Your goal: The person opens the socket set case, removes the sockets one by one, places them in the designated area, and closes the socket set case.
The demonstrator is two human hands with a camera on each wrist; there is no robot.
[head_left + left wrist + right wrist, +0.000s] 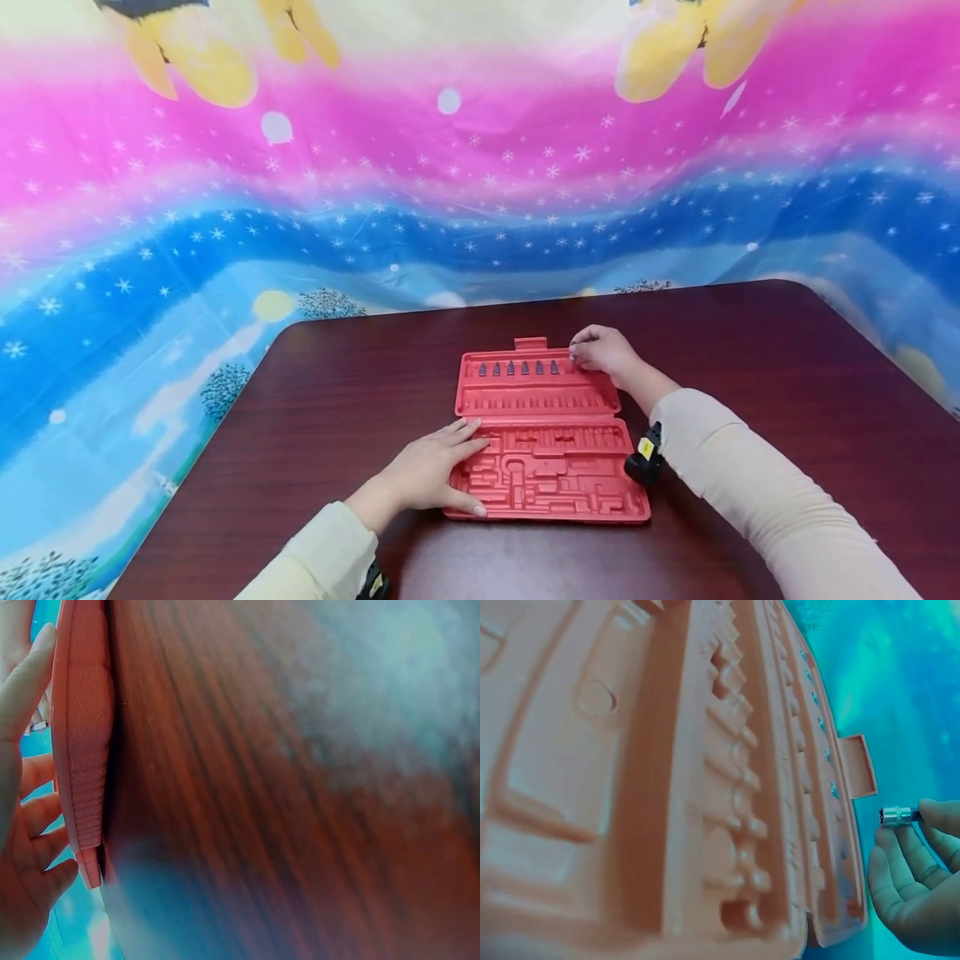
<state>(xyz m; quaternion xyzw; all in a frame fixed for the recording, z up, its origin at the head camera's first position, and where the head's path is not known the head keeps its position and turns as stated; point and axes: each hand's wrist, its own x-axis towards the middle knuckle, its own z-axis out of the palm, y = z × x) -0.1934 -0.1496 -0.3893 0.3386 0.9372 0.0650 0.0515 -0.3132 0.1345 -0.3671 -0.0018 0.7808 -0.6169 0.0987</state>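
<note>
A red plastic tool case (555,458) lies unfolded on the table, its moulded tray towards me and its lid (540,400) beyond. Several small dark bits (525,367) stand in a row along the lid's far part. Just above the lid's far right corner, my right hand (603,354) pinches a small silver socket (895,816) between thumb and fingertips, with a short dark piece at its hand end. My left hand (423,467) rests on the tray's left edge with fingers spread, its thumb along the near corner.
The dark red wooden table (360,375) extends around the case on all sides. A printed cloth backdrop (480,167) hangs behind the table. A small latch tab (531,342) sticks out from the lid's far edge.
</note>
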